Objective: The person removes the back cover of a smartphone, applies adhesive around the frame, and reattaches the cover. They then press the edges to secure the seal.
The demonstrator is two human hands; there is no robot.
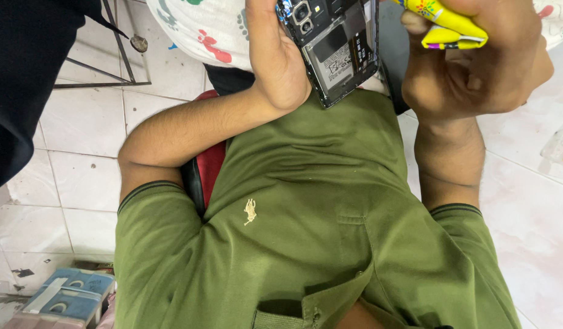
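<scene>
My left hand (274, 58) grips a smartphone (337, 45) with its back cover off, so the battery and camera module show. It holds the phone up at the top middle, above my green shirt (306, 207). My right hand (470, 67), at the top right, is closed around a yellow tool handle (449, 27) with a small coloured pattern. The handle lies just to the right of the phone. The tool's tip is out of frame.
White floor tiles (80, 176) lie on both sides. A metal frame (120, 55) and dark cloth (19, 79) are at the top left. Blue boxes (71, 295) sit at the bottom left, a clear plastic piece (560, 146) at the right edge, and a white printed cloth (205, 27) at the top.
</scene>
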